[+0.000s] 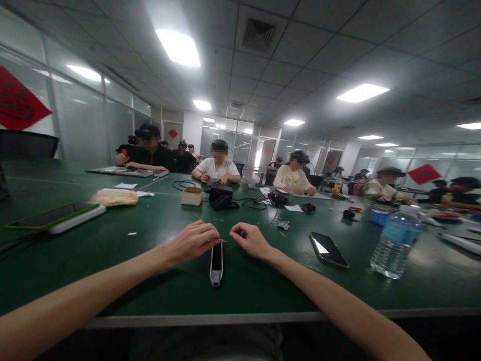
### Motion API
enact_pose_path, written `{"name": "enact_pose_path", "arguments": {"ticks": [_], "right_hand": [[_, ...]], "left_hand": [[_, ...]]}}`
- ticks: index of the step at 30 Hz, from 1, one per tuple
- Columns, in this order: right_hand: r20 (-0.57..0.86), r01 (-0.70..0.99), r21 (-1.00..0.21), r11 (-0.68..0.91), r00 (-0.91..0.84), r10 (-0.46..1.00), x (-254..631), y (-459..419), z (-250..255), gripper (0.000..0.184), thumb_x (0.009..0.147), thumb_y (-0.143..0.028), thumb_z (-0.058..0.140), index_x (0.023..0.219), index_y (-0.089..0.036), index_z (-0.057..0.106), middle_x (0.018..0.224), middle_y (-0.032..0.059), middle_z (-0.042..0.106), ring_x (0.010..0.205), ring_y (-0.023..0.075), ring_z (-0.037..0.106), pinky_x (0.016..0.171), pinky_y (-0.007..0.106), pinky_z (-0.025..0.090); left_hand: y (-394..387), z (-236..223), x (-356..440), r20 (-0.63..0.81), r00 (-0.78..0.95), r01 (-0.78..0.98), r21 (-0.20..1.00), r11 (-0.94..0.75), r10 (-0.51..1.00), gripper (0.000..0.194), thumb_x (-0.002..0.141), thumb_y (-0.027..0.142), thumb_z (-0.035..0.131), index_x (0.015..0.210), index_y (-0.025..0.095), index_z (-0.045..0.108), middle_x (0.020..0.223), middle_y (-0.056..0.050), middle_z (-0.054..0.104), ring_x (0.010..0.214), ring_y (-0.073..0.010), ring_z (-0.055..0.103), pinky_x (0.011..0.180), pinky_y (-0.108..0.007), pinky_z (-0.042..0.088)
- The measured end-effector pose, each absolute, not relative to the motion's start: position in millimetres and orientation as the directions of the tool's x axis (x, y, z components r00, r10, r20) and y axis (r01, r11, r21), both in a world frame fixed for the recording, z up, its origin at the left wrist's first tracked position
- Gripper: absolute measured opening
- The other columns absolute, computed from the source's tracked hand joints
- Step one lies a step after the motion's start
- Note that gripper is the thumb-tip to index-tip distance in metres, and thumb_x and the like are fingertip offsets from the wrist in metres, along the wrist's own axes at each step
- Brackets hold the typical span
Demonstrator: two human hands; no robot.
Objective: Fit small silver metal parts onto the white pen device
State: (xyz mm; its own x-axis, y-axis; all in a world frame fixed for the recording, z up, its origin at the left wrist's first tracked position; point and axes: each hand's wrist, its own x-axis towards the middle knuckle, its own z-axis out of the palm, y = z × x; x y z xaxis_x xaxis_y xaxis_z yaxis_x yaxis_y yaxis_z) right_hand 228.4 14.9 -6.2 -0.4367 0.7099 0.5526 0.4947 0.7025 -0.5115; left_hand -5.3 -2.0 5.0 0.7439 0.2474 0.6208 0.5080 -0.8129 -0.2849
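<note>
A narrow black device with pale sides and a grey near end (216,278), stapler-like in shape, lies lengthwise on the green table in front of me. At its far end is my left hand (197,239), fingers bent and pressed together, the fingertips touching it. A ring sits on one finger. A tiny thin metallic bit (224,241) sticks out to the right of that end. Just right of there, apart from the device, my right hand (251,239) is curled with thumb and fingers together. Whatever it may pinch is too small to make out.
To the right lie a phone (329,249) and a water bottle (397,243). Ahead stand a small open box (192,196) and a black device (221,194) with cables. A green-edged tablet (52,215) is at left. Crumpled clear plastic (281,223) lies ahead. Several people sit beyond.
</note>
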Motion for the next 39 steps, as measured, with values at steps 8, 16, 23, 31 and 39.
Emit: {"name": "enact_pose_path", "arguments": {"ticks": [8,16,23,31,39], "right_hand": [[0.465,0.55,-0.476,0.686,-0.505,0.727,228,13,-7,0.011,0.084,-0.021,0.058,0.087,-0.015,0.066,0.082,0.0039,0.067,0.07,0.0128,0.057,0.065,0.026,0.044],[0.44,0.559,-0.46,0.689,-0.53,0.725,229,18,-11,0.008,0.082,-0.019,0.058,0.085,-0.016,0.065,0.08,0.0028,0.066,0.069,0.0126,0.058,0.064,0.025,0.045],[0.417,0.585,-0.393,0.71,-0.575,0.704,229,18,-12,0.006,0.077,-0.015,0.06,0.081,-0.015,0.065,0.075,0.0021,0.064,0.065,0.0114,0.055,0.061,0.023,0.043],[0.452,0.548,-0.382,0.744,-0.592,0.667,229,21,-15,0.007,0.076,-0.014,0.061,0.082,-0.016,0.064,0.079,0.002,0.063,0.068,0.012,0.055,0.064,0.023,0.045],[0.465,0.534,-0.4,0.744,-0.581,0.668,229,22,-15,0.01,0.076,-0.011,0.06,0.083,-0.016,0.065,0.081,0.0028,0.064,0.071,0.013,0.056,0.066,0.025,0.046]], "left_hand": [[10,3,-11,0.499,0.644,0.711,-0.111,-0.694,0.58,0.016,0.09,0.024,0.045,0.099,0.018,0.058,0.092,-0.004,0.065,0.075,-0.0161,0.06,0.068,-0.027,0.044],[12,0,-13,0.391,0.635,0.728,-0.014,-0.685,0.667,0.015,0.087,0.023,0.045,0.093,0.019,0.059,0.09,-0.003,0.065,0.074,-0.0155,0.061,0.065,-0.025,0.044],[14,-5,-14,0.373,0.657,0.706,0.0,-0.708,0.655,0.015,0.086,0.022,0.046,0.092,0.019,0.06,0.09,-0.003,0.064,0.073,-0.0156,0.06,0.065,-0.025,0.043],[10,-1,-12,0.363,0.659,0.707,-0.001,-0.707,0.659,0.015,0.085,0.019,0.047,0.093,0.019,0.06,0.09,-0.003,0.065,0.073,-0.0153,0.061,0.064,-0.025,0.044],[10,-3,-13,0.372,0.669,0.696,-0.009,-0.718,0.643,0.015,0.086,0.019,0.046,0.094,0.02,0.059,0.091,-0.002,0.064,0.072,-0.0151,0.061,0.063,-0.024,0.043]]}}
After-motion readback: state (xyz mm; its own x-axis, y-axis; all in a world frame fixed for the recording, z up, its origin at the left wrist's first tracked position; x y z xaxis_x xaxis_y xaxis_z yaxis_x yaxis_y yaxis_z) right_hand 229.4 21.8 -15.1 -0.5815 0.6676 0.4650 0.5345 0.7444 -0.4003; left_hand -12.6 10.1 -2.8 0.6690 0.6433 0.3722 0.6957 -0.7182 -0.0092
